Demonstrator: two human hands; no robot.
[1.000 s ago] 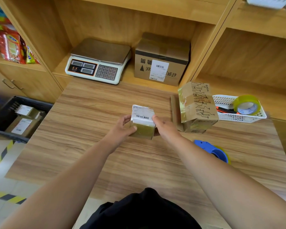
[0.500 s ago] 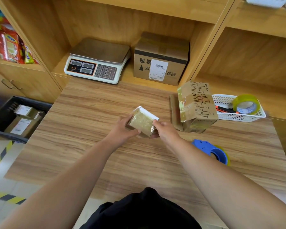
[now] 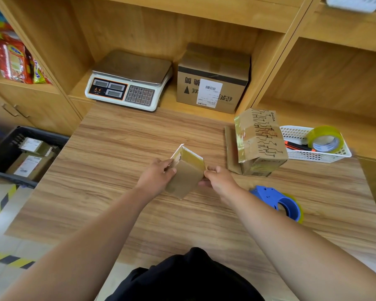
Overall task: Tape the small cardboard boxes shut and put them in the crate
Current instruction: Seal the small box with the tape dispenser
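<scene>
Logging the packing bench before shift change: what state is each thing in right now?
small box, tilted, held by both grips
left grip, holds its left side
right grip, holds its right side
crate, two labelled boxes inside
printed box, taped, standing on table
tape dispenser, lying on table, unheld

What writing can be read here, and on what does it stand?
"D4DA": printed box.
"1" to "9": scale keypad.
Scale brand, shelf box print and label, crate labels, snack packs: too small or blurred.
Held box: nothing readable.
</scene>
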